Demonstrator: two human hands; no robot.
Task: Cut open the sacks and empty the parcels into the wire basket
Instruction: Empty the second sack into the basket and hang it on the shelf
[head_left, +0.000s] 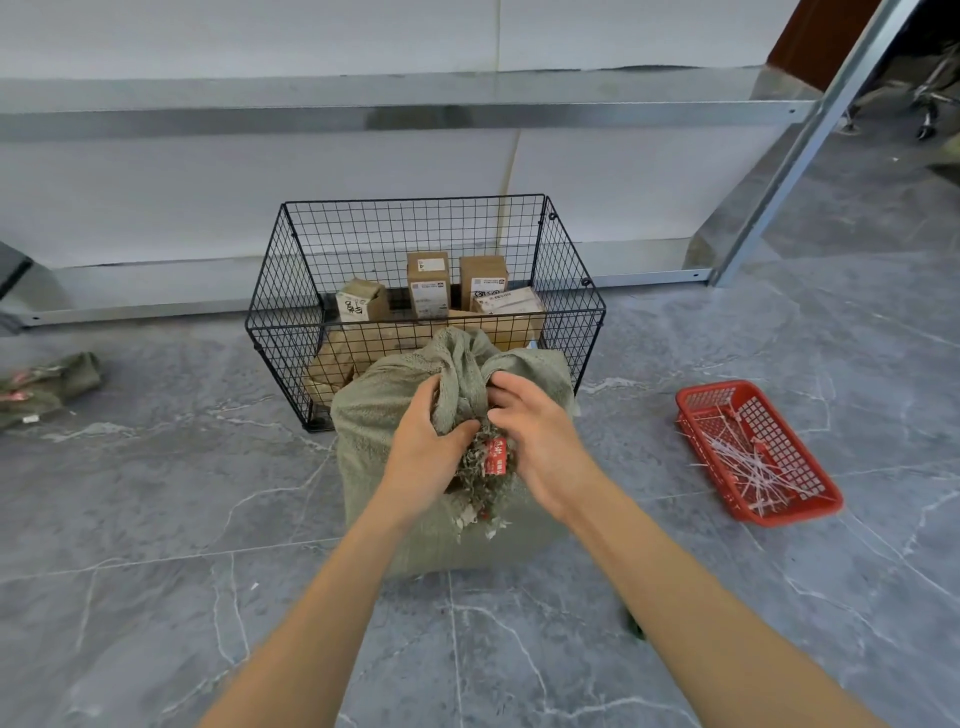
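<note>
A full green woven sack (384, 410) stands on the floor right in front of the black wire basket (291, 312). Its neck is bunched and tied, with a frayed end and a red tag (495, 457) hanging toward me. My left hand (428, 447) grips the bunched neck from the left. My right hand (535, 431) holds the neck from the right, fingers curled into the fabric. Several brown cardboard parcels (427, 285) lie in the basket. No cutting tool is visible.
A red plastic tray (779, 506) holding several white cut ties sits on the floor to the right. A crumpled green sack (49, 382) lies at the far left. Metal shelving rails and an upright post run behind the basket against the white wall.
</note>
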